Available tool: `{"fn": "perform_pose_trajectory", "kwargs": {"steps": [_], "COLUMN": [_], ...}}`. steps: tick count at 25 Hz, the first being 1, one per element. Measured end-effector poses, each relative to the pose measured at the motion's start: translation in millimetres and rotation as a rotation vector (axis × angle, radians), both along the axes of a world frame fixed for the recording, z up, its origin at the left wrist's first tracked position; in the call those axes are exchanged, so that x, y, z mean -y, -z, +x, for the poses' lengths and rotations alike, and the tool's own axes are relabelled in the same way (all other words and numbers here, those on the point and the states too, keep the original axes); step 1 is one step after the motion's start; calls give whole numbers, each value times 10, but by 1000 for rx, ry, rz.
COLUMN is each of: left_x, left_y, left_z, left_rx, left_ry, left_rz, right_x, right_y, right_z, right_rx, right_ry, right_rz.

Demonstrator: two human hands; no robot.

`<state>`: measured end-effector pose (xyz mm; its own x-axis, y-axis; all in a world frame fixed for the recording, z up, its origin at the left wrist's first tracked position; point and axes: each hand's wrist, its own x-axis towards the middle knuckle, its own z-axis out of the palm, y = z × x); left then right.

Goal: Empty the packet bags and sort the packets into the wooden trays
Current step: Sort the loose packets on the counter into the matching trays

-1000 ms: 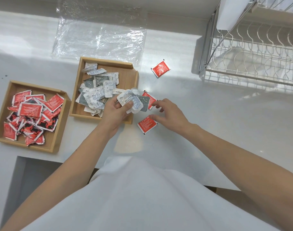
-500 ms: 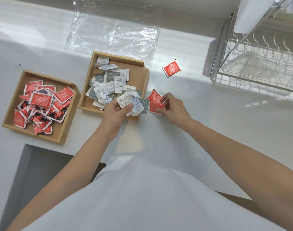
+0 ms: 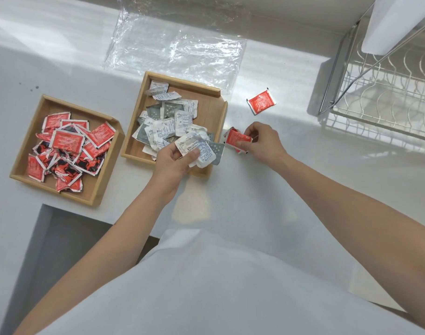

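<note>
Two wooden trays sit on the white counter. The left tray (image 3: 20, 165) holds several red packets (image 3: 66, 141). The middle tray (image 3: 213, 110) holds several white and grey packets (image 3: 170, 117). My left hand (image 3: 172, 165) grips a small bunch of white and grey packets (image 3: 197, 148) over that tray's near right corner. Just right of the tray, my right hand (image 3: 262, 143) pinches red packets (image 3: 235, 139) above the counter. One more red packet (image 3: 261, 102) lies alone on the counter farther back.
An empty clear plastic bag (image 3: 177, 44) lies flat behind the middle tray. A wire dish rack (image 3: 385, 93) stands at the right with a white board in it. The counter's front edge drops to a grey recess (image 3: 61, 238) at lower left.
My right hand gathered the red packets beside the tray and lifted them between its fingers. My left hand keeps its bunch of white and grey packets at the tray's corner.
</note>
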<state>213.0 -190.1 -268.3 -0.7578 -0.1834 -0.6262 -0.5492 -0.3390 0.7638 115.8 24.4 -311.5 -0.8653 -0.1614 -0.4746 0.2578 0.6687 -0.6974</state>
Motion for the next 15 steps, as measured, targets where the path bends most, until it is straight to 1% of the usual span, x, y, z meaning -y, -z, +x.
{"fn": "perform_pose_trajectory", "kwargs": {"steps": [1, 3, 4, 7, 10, 13, 15], "left_x": [14, 39, 62, 146, 215, 265, 295], "left_y": [2, -9, -9, -28, -61, -73, -73], "left_z": [-12, -55, -87, -207, -355, -528, -673], "left_rx": [1, 3, 5, 3, -17, -28, -36], "left_ry": [-1, -9, -15, 12, 65, 138, 208], "left_rz": [-5, -28, -38, -88, -203, -389, -547], "right_x": [-32, -99, -130, -208, -185, -140, -164], "right_y": [-43, -131, -148, -97, 4, 43, 61], "right_z": [-115, -406, -568, -944, -1036, -981, -925], "right_rx": [-33, -87, -88, -34, -36, -97, -136], "right_ry": [52, 101, 66, -170, -275, -263, -227], "right_rz": [-47, -36, 18, 300, 449, 491, 410]}}
